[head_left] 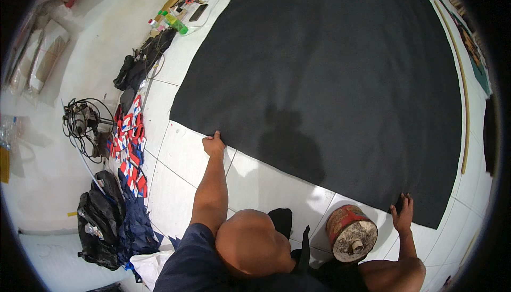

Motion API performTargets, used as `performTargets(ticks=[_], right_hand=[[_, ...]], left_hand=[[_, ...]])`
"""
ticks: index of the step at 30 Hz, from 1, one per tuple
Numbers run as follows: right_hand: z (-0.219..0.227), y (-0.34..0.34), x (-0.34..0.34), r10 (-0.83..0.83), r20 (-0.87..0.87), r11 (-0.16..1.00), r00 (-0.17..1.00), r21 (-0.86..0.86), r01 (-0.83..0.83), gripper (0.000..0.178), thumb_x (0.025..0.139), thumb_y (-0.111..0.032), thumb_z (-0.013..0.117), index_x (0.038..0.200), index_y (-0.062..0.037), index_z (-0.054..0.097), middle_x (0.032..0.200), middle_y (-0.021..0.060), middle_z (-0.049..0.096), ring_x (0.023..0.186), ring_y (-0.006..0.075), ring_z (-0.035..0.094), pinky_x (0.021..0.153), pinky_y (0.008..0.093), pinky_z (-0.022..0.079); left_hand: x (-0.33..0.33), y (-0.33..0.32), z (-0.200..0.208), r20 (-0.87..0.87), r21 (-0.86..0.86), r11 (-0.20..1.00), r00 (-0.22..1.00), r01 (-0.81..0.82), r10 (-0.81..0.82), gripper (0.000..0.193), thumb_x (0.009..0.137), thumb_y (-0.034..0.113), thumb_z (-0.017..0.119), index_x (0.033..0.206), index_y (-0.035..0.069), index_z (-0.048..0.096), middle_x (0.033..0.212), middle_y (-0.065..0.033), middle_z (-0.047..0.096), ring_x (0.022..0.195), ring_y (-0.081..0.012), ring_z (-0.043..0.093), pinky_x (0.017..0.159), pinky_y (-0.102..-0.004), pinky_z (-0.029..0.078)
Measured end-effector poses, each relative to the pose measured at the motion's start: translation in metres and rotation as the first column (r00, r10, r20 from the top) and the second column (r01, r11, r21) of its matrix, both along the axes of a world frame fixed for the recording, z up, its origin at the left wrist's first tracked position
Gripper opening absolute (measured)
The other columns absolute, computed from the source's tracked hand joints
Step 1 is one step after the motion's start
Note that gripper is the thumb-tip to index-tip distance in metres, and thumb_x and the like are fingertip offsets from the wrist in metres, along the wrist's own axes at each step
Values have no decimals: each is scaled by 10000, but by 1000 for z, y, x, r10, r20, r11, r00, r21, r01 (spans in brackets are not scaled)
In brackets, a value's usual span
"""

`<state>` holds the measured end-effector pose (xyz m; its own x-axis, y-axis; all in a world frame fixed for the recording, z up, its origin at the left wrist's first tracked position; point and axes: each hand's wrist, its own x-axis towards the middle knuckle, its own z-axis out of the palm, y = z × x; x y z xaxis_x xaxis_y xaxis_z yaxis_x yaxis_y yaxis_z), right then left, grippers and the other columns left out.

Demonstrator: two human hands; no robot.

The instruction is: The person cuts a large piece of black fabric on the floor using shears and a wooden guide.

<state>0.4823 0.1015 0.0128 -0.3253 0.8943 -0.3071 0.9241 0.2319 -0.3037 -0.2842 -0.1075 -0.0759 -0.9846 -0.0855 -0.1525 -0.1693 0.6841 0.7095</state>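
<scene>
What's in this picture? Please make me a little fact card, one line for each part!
Biggest thing: dark sheet, spread on white floor tiles
Left hand: touches the sheet's near edge, fingers curled
Right hand: touches the same edge, close to the near right corner
Between right hand and knee: worn red cylinder with a pale, rough end
Along the left: red, white and blue pieces; black bag; green bottle
Far right: long, thin tan strip

Green bottle [176,24] seen near white wall [117,15] — red, white and blue pieces [128,138] strewn along its foot, navy scraps [137,231] piled beside black bag [98,228] — tan strip [466,111] laid at far right
</scene>
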Motion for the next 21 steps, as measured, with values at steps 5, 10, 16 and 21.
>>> performTargets(ticks=[5,10,16,21], right_hand=[[11,-6,27,-55,64,998,996,38,53,652,839,-221,736,1387,-15,450,1450,251,380,1351,426,388,1102,486,368],[19,10,14,10,115,1000,993,3,-10,689,792,-305,782,1362,-60,482,1415,238,422,1268,411,463,1065,488,396],[89,42,-28,207,260,964,943,-221,-151,631,878,-490,670,1343,-91,515,1326,205,524,1225,375,535,1018,479,439],[163,-3,-113,559,-378,613,738,-411,-675,577,905,-572,596,1263,-124,527,949,181,675,885,369,682,747,474,550]], left_hand=[[75,59,31,-136,-212,977,989,27,-57,639,836,349,748,1285,11,444,1132,-220,582,1041,-413,587,889,-474,486],[169,52,85,-316,-380,427,319,821,-894,628,757,270,792,1276,18,543,1250,-213,519,1172,-391,493,999,-477,391],[240,64,77,-36,-417,-275,-318,867,-948,658,824,540,695,1384,226,546,1481,-205,403,1404,-392,335,1140,-569,237],[237,67,70,-55,-472,-254,-316,844,-947,535,819,435,737,1304,242,619,1432,-177,468,1350,-374,418,1113,-576,278]])
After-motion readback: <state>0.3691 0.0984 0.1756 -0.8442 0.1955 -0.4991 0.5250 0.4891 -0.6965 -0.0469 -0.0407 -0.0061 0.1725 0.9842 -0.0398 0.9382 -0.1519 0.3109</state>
